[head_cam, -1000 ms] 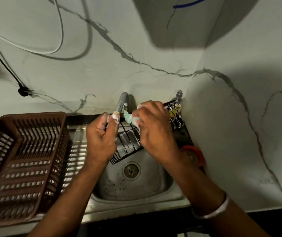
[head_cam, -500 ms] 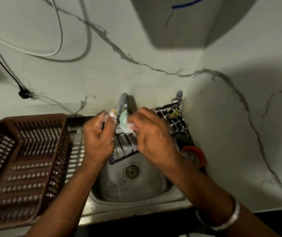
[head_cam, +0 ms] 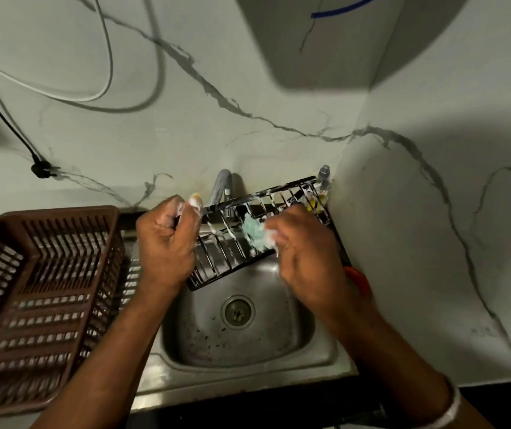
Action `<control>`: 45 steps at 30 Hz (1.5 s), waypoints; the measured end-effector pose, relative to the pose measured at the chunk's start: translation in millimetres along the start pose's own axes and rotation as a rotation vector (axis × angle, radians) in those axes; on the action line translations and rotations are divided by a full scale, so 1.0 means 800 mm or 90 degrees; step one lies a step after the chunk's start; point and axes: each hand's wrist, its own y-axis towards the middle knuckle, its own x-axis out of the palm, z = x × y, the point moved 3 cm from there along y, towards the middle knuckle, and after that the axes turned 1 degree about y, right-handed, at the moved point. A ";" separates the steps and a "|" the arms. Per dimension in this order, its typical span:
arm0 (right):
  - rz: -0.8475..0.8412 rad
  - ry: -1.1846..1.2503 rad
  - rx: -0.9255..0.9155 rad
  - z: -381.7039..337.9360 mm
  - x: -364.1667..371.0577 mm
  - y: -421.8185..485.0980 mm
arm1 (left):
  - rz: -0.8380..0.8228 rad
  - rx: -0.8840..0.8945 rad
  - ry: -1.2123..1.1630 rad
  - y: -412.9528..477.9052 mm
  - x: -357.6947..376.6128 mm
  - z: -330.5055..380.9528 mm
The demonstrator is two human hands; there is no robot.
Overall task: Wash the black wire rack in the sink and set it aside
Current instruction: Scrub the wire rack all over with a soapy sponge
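Both forearms reach up from the near edge, a bangle (head_cam: 452, 410) on the right wrist. Below the hands lies the steel sink (head_cam: 248, 354); a brown basket (head_cam: 40, 305) stands to its left. The left hand (head_cam: 167, 243) has its fingers curled tight round the left end of the black wire rack (head_cam: 226, 255), soapy thumb raised. The rack is held tilted above the sink. The right hand (head_cam: 306, 258) pinches a pale green scrubber (head_cam: 252, 232) against the wires. Behind are the tap (head_cam: 221, 187) and a small bottle (head_cam: 323, 181) in the wall corner.
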 end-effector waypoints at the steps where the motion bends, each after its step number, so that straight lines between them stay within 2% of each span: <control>1: 0.027 0.011 0.020 0.007 -0.003 0.000 | 0.003 0.001 0.002 0.001 0.000 0.000; 2: 0.043 0.017 0.037 0.007 -0.002 0.000 | 0.009 -0.001 0.003 0.002 0.000 0.000; 6: -0.024 0.077 0.033 -0.008 0.008 -0.014 | 0.021 -0.014 0.001 0.005 -0.001 -0.003; 9: 0.026 0.057 0.077 -0.001 0.003 -0.008 | 0.021 -0.013 0.009 0.004 0.001 -0.005; 13: -0.041 0.090 0.021 -0.032 0.010 -0.016 | 0.028 -0.039 -0.009 0.002 0.003 -0.007; 16: 0.002 0.093 0.074 -0.022 0.010 -0.007 | 0.021 -0.022 0.014 0.003 0.003 -0.003; 19: -0.067 0.161 -0.027 -0.047 0.015 -0.011 | 0.017 -0.026 0.001 0.004 0.011 -0.005; 23: -0.040 0.126 0.027 -0.039 0.013 0.001 | 0.004 -0.016 0.015 0.002 0.013 -0.004; 26: -0.066 0.157 -0.061 -0.049 0.013 -0.001 | 0.005 -0.026 -0.006 0.000 0.014 -0.001; 29: -0.049 0.145 0.001 -0.044 0.014 0.016 | -0.011 -0.030 0.034 -0.001 0.018 0.002; 33: -0.068 0.127 -0.012 -0.044 0.014 0.022 | 0.010 -0.062 0.048 -0.011 0.019 -0.005; 36: -0.014 0.104 0.063 -0.037 0.016 0.034 | -0.008 -0.070 0.113 -0.020 0.026 0.002; 39: -0.055 0.124 0.012 -0.051 0.022 0.037 | -0.011 0.015 0.080 -0.014 0.027 0.004; 42: -0.002 0.105 0.113 -0.035 0.020 0.046 | -0.060 -0.061 0.020 -0.013 0.027 -0.003; 45: -0.060 0.143 0.012 -0.049 0.026 0.031 | -0.023 -0.052 0.040 -0.020 0.018 0.005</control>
